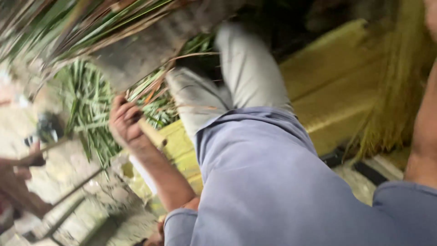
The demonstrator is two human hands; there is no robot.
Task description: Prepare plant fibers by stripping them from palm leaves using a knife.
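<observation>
The left hand (125,119), at nine o'clock of the grey trouser leg (248,73), is closed around a pale wooden handle (152,133) beside green palm leaves (88,107). The right forearm (423,136) runs off at three o'clock, so the right hand's state cannot be told.

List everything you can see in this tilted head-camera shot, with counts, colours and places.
green palm-like leaves: many, green with dry brown strands, upper left.
yellow fibre bundle: one, straw yellow, right edge.
yellow boards: a stack, count unclear, yellow, centre right.
wooden handle: one, pale tan, held in the left hand; the rest of the tool is hidden.
another person's hand: one, far left, holding a thin stick.
ground: grey, rough, lower left.
trouser leg: pale grey, centre top.
shirt: light blue, lower centre.
left hand: closed around the handle.
right forearm: bare, right edge; its hand is out of frame.
</observation>
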